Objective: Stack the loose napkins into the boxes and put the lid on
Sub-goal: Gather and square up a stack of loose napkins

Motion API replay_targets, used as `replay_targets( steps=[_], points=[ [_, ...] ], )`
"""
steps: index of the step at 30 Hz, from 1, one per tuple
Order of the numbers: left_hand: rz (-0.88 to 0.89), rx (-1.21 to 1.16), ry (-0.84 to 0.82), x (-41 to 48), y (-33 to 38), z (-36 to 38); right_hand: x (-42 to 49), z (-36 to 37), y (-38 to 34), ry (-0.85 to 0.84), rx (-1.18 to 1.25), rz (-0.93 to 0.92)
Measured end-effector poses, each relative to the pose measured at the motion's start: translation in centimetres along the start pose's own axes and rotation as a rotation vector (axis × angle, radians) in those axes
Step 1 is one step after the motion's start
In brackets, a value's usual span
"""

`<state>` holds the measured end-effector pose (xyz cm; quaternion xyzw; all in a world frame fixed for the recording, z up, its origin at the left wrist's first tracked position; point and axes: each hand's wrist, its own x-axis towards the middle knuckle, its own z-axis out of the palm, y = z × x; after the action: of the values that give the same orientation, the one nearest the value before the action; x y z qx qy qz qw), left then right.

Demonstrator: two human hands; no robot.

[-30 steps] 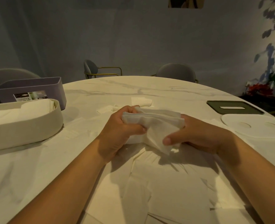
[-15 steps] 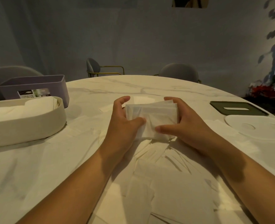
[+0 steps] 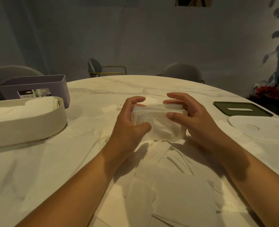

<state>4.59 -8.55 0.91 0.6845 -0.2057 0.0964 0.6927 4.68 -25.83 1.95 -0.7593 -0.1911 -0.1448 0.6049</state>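
We see a round marble bench [image 3: 37, 177] that carries everything. Many loose napkins [image 3: 176, 185] lie spread over its near part, overlapping, too many for us to count. Behind the bench stand three grey chairs [image 3: 181, 71].

On the left are two boxes: a cream oval box [image 3: 29, 128] with folded napkins inside, and just behind it a purple box [image 3: 37, 82]. The purple box has one paper label [image 3: 34, 94] on its front wall, but the writing on it is too small to read.

On the right lie two lids, near each other: a white oval lid [image 3: 258, 130] with two round marks, and behind it a dark green lid [image 3: 241, 108] with one slot in the middle.

Both hands are over the middle of the bench, with bare forearms. The left hand [image 3: 129, 126] grips the left end of a stack of napkins [image 3: 158, 123], thumb on the near face and fingers curled over the far side. The right hand [image 3: 192, 122] holds the right end — thumb pressed on the near face, fingers arched over the top, the index finger lifted a little. The stack is between the hands, over the loose napkins and apart from both boxes; we cannot tell whether its lower edge touches them.
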Motion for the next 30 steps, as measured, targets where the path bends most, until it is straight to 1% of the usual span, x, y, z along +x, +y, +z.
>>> replay_targets(
  steps=[2, 5, 7, 9, 12, 14, 16, 18, 20, 22, 24, 28, 30],
  points=[
    [-0.029, 0.023, -0.014, 0.1, 0.0, 0.1, 0.0, -0.3, 0.1, -0.021, -0.068, 0.021],
    [-0.077, 0.098, -0.014, 0.0, -0.1, 0.3, -0.2, -0.4, 0.3, -0.098, -0.232, 0.074],
    [-0.083, 0.124, 0.005, -0.1, -0.1, 0.5, -0.3, -0.3, 0.3, -0.103, -0.296, 0.040],
    [-0.073, 0.079, 0.045, -0.1, 0.1, 0.4, -0.3, -0.3, 0.1, -0.037, -0.215, -0.015],
    [-0.042, -0.051, 0.085, 0.3, 0.9, -0.4, -0.4, -0.2, -1.1, 0.061, 0.070, -0.033],
    [-0.021, -0.020, 0.033, 0.5, 1.6, -1.0, -0.5, 0.0, -1.6, 0.074, 0.163, -0.046],
    [-0.034, 0.004, -0.045, 0.7, 2.0, -2.0, -0.6, 0.6, -1.7, 0.069, 0.184, -0.036],
    [-0.075, 0.023, -0.128, 0.7, 2.5, -2.9, -0.9, 1.1, -1.4, 0.049, 0.161, -0.008],
    [-0.108, 0.139, -0.181, 0.7, 2.7, -3.8, -1.1, 1.6, -1.1, -0.008, 0.101, 0.005],
    [-0.136, 0.254, -0.211, 0.7, 2.8, -4.5, -1.3, 1.9, -0.9, -0.074, 0.055, 0.022],
    [-0.171, 0.303, -0.239, 0.8, 2.8, -4.8, -1.2, 1.9, -0.7, -0.107, 0.025, 0.030],
    [-0.182, 0.303, -0.277, 0.9, 2.8, -5.4, -1.0, 1.6, -0.6, -0.140, 0.042, 0.078],
    [-0.165, 0.313, -0.295, 0.8, 2.6, -5.5, -1.0, 1.5, -0.5, -0.188, -0.030, 0.125]
  ],
)
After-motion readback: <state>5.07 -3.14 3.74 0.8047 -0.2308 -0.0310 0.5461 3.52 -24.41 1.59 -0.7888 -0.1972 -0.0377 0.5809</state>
